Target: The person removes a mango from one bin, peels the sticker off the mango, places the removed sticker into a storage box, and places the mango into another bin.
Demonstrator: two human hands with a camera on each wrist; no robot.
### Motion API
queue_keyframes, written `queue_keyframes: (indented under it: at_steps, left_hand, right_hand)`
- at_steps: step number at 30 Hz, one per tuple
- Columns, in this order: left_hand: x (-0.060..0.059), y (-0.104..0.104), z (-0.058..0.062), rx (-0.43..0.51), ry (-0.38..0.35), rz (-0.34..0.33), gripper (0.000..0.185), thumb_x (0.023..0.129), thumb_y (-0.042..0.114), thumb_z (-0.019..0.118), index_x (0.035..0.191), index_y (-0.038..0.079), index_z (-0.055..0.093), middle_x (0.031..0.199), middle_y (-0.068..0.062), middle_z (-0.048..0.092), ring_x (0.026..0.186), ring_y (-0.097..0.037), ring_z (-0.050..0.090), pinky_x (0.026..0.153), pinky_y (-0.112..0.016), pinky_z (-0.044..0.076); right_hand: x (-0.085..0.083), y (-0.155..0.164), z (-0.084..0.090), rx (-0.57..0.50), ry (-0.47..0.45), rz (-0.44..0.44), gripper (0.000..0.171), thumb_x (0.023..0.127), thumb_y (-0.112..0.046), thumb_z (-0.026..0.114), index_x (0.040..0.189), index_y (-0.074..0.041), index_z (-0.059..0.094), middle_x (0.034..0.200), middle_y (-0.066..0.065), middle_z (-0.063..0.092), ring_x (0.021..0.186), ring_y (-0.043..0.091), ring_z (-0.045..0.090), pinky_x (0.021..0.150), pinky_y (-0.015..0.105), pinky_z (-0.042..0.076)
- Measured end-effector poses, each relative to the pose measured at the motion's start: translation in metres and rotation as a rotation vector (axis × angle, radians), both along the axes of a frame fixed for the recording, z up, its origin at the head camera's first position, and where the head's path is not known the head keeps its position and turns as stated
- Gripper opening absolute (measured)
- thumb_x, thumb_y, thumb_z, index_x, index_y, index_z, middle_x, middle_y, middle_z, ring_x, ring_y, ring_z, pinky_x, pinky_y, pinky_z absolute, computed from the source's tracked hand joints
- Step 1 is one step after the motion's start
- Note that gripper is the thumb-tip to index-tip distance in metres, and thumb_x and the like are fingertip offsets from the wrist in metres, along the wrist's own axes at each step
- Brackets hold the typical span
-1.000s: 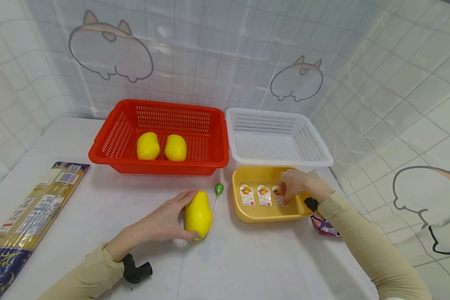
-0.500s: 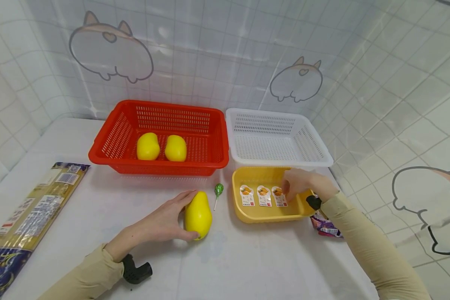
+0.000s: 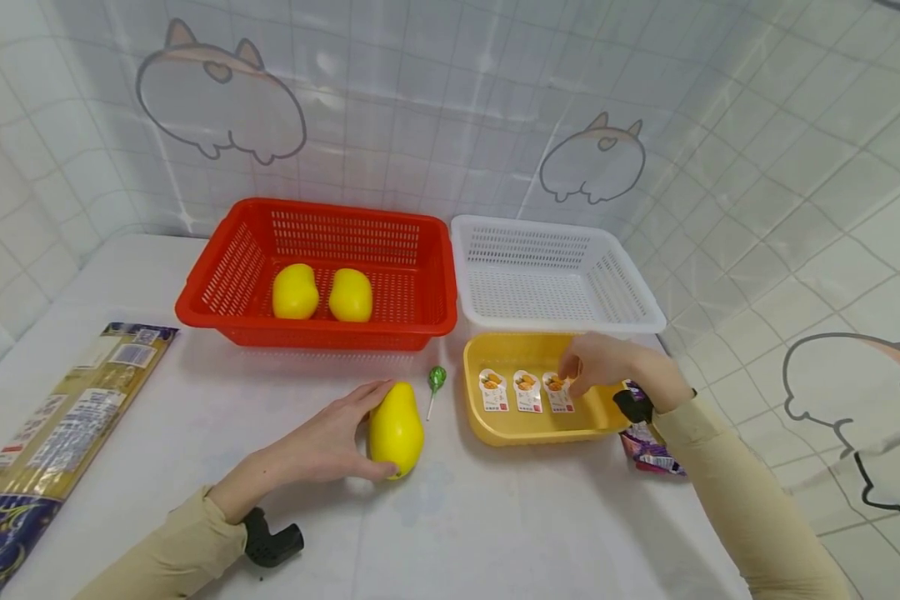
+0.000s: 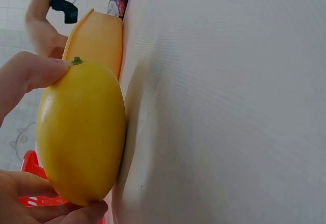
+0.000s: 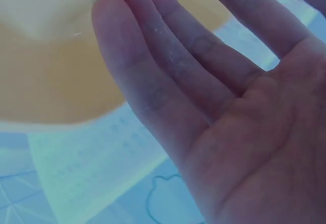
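Note:
On the table a yellow mango (image 3: 396,430) lies in my left hand (image 3: 328,437), thumb at its near end and fingertips at its far end. A small green stem nub shows under the thumb in the left wrist view. My right hand (image 3: 618,368) reaches over the right side of a yellow tub (image 3: 542,434), its fingers pointing down beside the rightmost of three visible mango labels (image 3: 558,393). In the right wrist view its fingers (image 5: 153,91) look fairly straight; nothing held can be made out, though the tips are partly cut off.
A red basket (image 3: 322,335) with two mangoes (image 3: 351,295) stands behind, beside a white basket (image 3: 562,323). A green lollipop (image 3: 437,379) lies between mango and tub. Left lies a long gold-and-blue package (image 3: 75,425). A purple packet (image 3: 652,454) sits partly behind the right wrist.
My right hand has shifted slightly to the right, uncovering more of the rightmost label and the purple packet. The left hand and its mango have stayed put.

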State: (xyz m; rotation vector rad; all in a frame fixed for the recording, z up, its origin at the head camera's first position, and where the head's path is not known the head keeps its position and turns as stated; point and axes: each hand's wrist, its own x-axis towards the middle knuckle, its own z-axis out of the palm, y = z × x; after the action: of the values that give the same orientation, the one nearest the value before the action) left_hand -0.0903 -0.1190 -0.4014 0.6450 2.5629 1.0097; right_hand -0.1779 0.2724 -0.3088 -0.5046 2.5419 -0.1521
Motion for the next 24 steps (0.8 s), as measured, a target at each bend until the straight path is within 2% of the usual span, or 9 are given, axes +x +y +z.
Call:
queue_keyframes:
  at_steps: [4,10,18,24]
  left_hand:
    - [0.0,0.0,0.001,-0.002,0.007,-0.004,0.113,0.07,0.049,0.085,0.157,0.006,0.028,0.162,-0.015,0.03,0.144,-0.035,0.036,0.113,-0.057,0.037]
    - [0.0,0.0,0.001,-0.005,0.014,-0.006,0.113,0.07,0.049,0.085,0.157,0.006,0.028,0.161,-0.015,0.03,0.143,-0.035,0.037,0.113,-0.058,0.037]
    - [0.0,0.0,0.001,-0.01,0.005,0.003,0.114,0.069,0.05,0.086,0.157,0.007,0.028,0.162,-0.014,0.03,0.144,-0.035,0.036,0.114,-0.058,0.037]
    - [0.0,0.001,-0.001,-0.015,-0.003,0.009,0.114,0.069,0.051,0.085,0.158,0.008,0.028,0.162,-0.014,0.029,0.144,-0.035,0.035,0.114,-0.058,0.036]
  right_hand:
    - [0.011,-0.007,0.011,-0.09,0.024,0.043,0.026,0.085,-0.018,0.08,0.108,-0.006,0.074,0.095,0.005,0.069,0.086,0.018,0.057,0.078,0.03,0.055]
    - [0.028,-0.02,0.019,-0.187,0.106,0.117,0.023,0.085,-0.021,0.081,0.104,-0.01,0.073,0.096,0.001,0.07,0.084,0.015,0.06,0.075,0.025,0.055]
    - [0.048,-0.046,0.021,-0.269,0.278,0.192,0.02,0.081,-0.019,0.083,0.098,-0.012,0.073,0.09,-0.005,0.069,0.077,0.01,0.061,0.07,0.024,0.054]
    - [0.058,-0.064,0.016,-0.337,0.318,0.198,0.023,0.084,-0.022,0.082,0.102,-0.012,0.073,0.091,-0.004,0.067,0.083,0.013,0.06,0.077,0.031,0.056]
